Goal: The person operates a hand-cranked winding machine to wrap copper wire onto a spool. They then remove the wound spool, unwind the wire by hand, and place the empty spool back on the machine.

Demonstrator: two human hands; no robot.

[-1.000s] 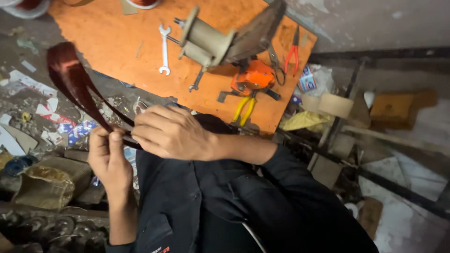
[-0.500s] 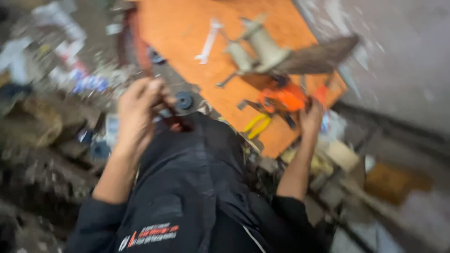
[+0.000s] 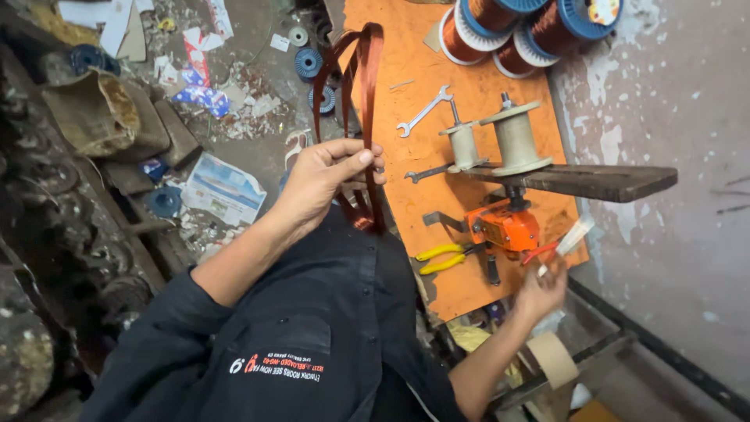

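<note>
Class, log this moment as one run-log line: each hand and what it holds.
left hand: grips looped copper-brown wire coil | right hand: holds pale paper strips | nearby: orange winding machine on orange board

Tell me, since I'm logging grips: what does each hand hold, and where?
Left hand: copper wire coil, pinched at its lower part. Right hand: pale strips, gripped at their lower end.

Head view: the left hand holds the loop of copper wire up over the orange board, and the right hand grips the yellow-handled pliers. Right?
Not quite. In the head view the right hand holds thin pale strips; the yellow-handled pliers lie untouched on the orange board. The left hand does hold the copper wire loop.
</note>
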